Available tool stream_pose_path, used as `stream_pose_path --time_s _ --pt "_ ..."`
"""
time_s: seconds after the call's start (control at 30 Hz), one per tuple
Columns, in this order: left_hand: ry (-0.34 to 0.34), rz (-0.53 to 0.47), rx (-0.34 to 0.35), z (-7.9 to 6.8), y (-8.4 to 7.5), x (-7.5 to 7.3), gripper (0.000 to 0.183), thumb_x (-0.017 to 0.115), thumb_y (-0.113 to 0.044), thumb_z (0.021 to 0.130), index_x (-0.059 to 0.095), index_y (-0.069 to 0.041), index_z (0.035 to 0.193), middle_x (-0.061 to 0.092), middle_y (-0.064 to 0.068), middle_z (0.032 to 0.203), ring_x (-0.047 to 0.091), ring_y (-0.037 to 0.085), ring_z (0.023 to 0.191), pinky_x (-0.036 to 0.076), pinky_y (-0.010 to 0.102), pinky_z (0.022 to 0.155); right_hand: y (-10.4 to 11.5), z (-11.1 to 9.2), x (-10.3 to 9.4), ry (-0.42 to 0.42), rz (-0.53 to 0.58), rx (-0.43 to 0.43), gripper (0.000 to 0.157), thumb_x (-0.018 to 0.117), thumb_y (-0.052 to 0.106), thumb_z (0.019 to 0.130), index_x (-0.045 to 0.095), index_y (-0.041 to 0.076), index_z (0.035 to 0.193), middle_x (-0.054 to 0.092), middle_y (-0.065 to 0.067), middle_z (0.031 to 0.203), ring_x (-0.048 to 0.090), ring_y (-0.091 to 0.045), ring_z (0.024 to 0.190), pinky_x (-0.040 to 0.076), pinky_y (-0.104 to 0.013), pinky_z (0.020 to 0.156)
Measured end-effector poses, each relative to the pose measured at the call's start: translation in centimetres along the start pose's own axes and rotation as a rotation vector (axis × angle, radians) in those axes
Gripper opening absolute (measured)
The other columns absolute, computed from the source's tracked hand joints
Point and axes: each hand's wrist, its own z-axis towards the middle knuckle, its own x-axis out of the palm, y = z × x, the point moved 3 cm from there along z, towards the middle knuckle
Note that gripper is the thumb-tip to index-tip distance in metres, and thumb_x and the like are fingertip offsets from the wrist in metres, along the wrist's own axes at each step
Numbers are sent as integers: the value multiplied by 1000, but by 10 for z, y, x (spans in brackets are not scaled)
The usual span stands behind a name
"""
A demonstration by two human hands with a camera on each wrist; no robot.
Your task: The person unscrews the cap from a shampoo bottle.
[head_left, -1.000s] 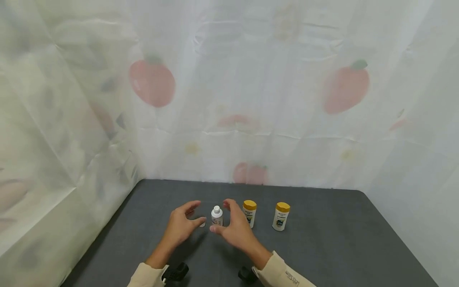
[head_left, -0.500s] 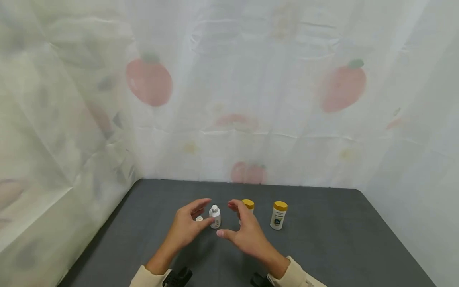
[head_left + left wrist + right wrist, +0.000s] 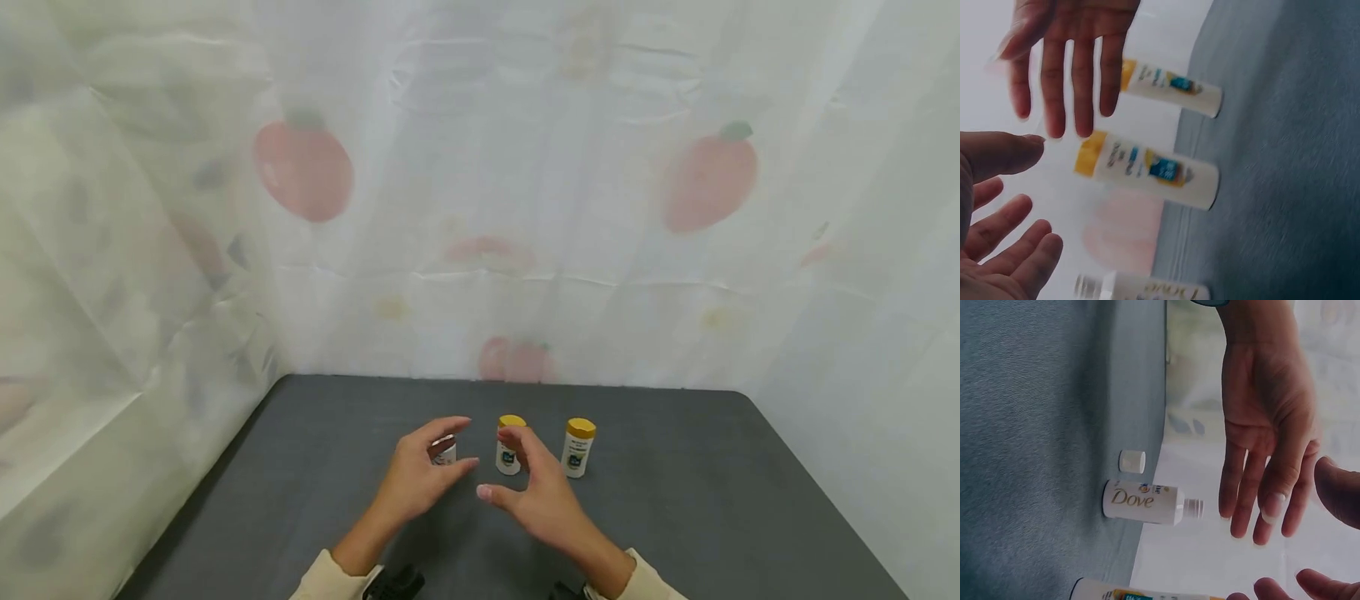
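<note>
Both hands hover above the table with nothing in them. My left hand (image 3: 411,477) has its thumb and fingers spread, in front of a small white Dove bottle (image 3: 446,455) that it partly hides. In the right wrist view that bottle (image 3: 1141,502) stands upright, its threaded neck bare, with a white cap (image 3: 1132,461) on the table beside it. My right hand (image 3: 546,493), its thumb apart from the fingers, is nearest a white bottle with a yellow cap (image 3: 507,458) and overlaps its edge. Farther right stands a matching yellow-capped bottle (image 3: 577,450).
The dark grey table (image 3: 675,483) backs onto a pale fruit-print curtain (image 3: 480,167). More of that sheeting hangs along the table's left side. All the bottles stand toward the middle of the table.
Both hands have shifted to the right, staying apart and holding nothing. The left hand now covers the white cap and part of the Dove bottle. The bottles appear to stay put.
</note>
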Motion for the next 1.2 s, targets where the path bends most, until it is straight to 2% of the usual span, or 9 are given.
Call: stream_pose_path --time_s 0.1,0.27,0.4,0.6,0.73,1.0,1.2 --pt "23 -8 25 1 -2 9 50 88 -5 83 71 -10 129 71 13 134 66 34 129 57 42 105 -3 -2 -3 -4 9 22 73 84 30 90 47 7 149 53 -18 153 49 -42 146 39 -65 119" --pt "44 -22 7 3 1 22 50 86 -7 85 69 -10 132 69 15 135 66 34 129 55 45 107 -9 -5 -6 -15 14 63 71 81 30 92 46 5 148 54 -21 151 50 -42 145 39 -64 119" --pt "24 3 30 7 4 31 51 87 -9 85 68 -9 133 70 16 135 67 34 128 55 46 107 -12 -7 -8 -40 2 74 69 81 29 93 47 6 147 56 -20 148 51 -43 144 40 -64 118" --pt "-27 78 83 13 8 40 53 88 -12 85 68 -9 134 70 9 135 66 31 129 54 47 109 -18 -7 -8 -74 -36 81 65 81 29 93 49 4 144 58 -20 146 53 -44 141 43 -63 116" --pt "-25 80 57 18 11 46 54 86 -16 87 66 -11 136 68 9 139 63 29 134 51 46 112 -26 -6 -8 -105 -58 111 65 82 28 92 50 4 143 59 -20 144 55 -42 140 44 -62 116" --pt "-14 65 -27 28 17 59 53 83 -24 91 64 -13 139 67 9 142 62 32 136 51 49 112 -44 2 -7 -201 -90 122 54 82 16 92 52 2 135 61 -21 138 59 -40 134 47 -61 113" --pt "2 43 -45 36 19 67 47 80 -20 93 66 -13 138 69 9 138 64 31 134 52 46 112 -60 17 -3 -206 -108 144 59 81 16 92 49 3 140 60 -20 140 58 -39 135 48 -59 114"
